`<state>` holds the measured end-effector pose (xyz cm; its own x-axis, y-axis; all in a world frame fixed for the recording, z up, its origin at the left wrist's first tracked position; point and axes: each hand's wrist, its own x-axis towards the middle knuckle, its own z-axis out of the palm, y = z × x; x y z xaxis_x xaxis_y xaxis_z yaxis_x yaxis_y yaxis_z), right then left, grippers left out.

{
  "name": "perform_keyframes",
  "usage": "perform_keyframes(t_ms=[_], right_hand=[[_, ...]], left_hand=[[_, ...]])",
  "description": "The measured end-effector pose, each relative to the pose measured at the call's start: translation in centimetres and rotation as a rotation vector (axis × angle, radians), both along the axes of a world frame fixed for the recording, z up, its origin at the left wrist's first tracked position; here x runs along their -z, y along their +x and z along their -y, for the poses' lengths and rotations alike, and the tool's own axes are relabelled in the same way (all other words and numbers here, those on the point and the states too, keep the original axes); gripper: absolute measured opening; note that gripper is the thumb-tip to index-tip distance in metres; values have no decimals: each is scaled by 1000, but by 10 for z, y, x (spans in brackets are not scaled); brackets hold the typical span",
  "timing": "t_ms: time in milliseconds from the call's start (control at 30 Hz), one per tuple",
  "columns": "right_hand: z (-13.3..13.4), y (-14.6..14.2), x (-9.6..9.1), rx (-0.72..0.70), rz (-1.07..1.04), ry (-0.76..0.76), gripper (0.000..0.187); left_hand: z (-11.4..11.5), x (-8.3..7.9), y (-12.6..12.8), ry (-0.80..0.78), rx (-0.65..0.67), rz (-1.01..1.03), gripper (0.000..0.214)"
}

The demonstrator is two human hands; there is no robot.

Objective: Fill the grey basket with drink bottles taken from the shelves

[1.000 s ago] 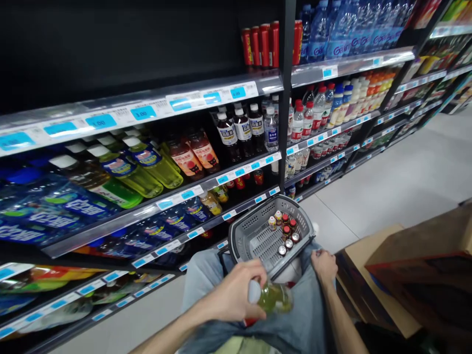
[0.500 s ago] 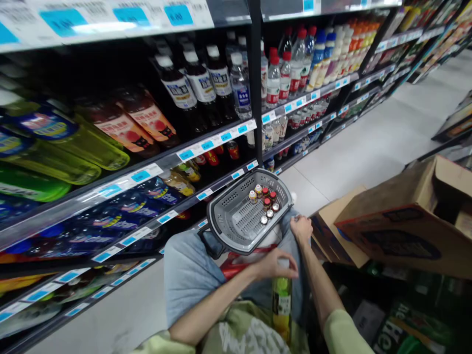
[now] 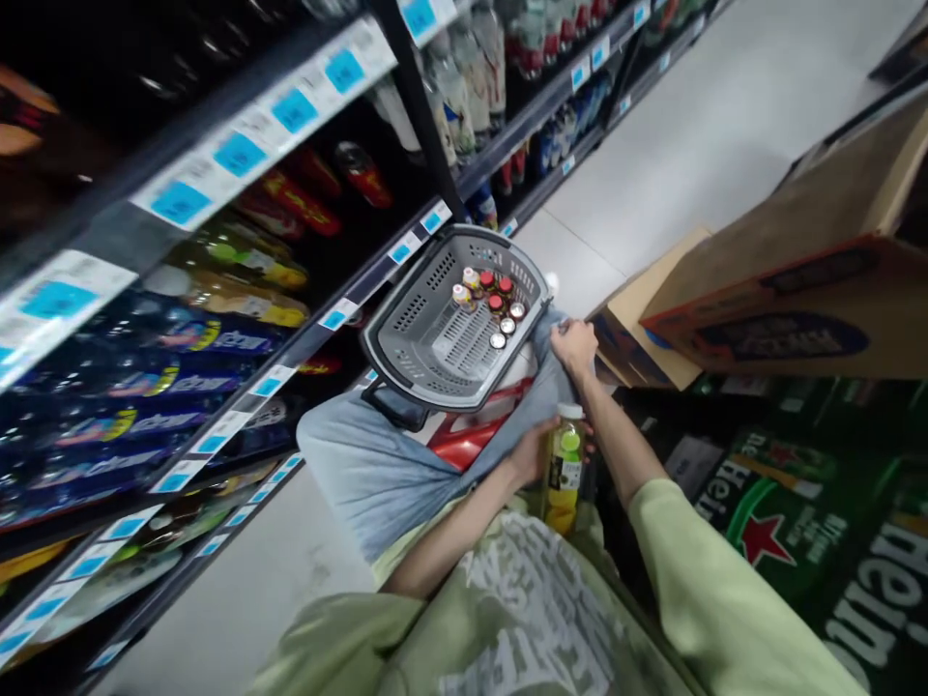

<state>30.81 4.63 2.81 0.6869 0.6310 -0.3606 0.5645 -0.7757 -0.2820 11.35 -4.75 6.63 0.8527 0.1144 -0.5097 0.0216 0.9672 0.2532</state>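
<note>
My left hand [image 3: 535, 452] is wrapped around a yellow-green drink bottle [image 3: 564, 471] with a white cap, held upright close to my lap. My right hand [image 3: 573, 345] rests with curled fingers on my right knee, beside the rim of a grey shopping basket [image 3: 413, 333]. The basket sits tilted over my knees and holds several small capped bottles [image 3: 487, 295] at its far right corner. I am seated or crouched in jeans, facing a drinks shelf.
Shelves of bottled drinks [image 3: 217, 280] with blue price tags run along the left. Brown cardboard boxes [image 3: 783, 280] stand to the right, above green beer cases [image 3: 797, 522]. A red stool or object [image 3: 471, 440] shows under my legs. Pale floor tiles [image 3: 696, 145] stretch ahead.
The view has tilted down and rolled. My left hand has turned the bottle upright and brought it closer to my body. My right hand has stayed on my knee.
</note>
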Motion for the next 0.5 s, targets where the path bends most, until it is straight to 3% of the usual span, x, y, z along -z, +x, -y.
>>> perform_keyframes(t_ms=[200,500], right_hand=[[-3,5,5,15,-12,-4,42],[-8,21,9,140,-53,-15,41]], left_hand=[[-9,11,2,-58,-10,8,67],[-15,8,4,-93,21,19,65]])
